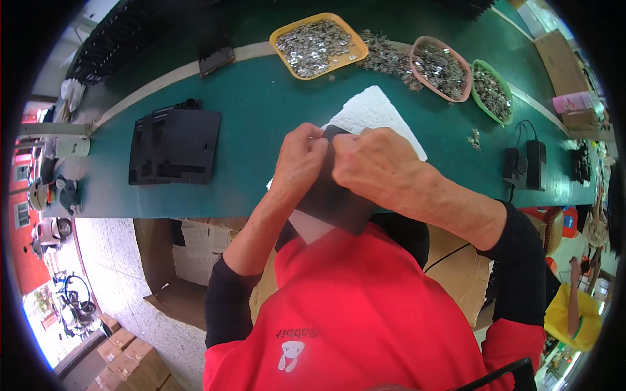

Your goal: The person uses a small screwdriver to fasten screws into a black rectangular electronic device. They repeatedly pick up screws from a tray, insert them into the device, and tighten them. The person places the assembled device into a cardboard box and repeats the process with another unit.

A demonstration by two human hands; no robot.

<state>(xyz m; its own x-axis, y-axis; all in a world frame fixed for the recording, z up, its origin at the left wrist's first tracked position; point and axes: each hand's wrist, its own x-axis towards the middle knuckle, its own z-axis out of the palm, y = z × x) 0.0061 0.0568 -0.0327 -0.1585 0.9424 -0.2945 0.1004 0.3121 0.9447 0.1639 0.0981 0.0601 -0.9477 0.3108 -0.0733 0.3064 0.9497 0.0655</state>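
Note:
A flat black panel (339, 199) is tilted between my hands at the table's near edge, its lower corner close to my red apron. My left hand (300, 163) grips its left side, thumb and fingers closed near the top. Curled into a fist, my right hand (378, 159) presses on the panel's upper right part. What the right fingers hold, if anything, is hidden. Under the panel lies a white foam sheet (385, 114) on the green table (248, 130). Further left, several similar black panels (173, 146) rest in a stack.
A yellow tray (362, 49), a pink basket (466, 81) and a green basket (507, 107) hold small metal pieces, with more pieces (388, 55) heaped between. Black power adapters (535, 163) stand at the right. Open cardboard boxes (153, 260) sit below the table edge. Another person in yellow (574, 313) is at far right.

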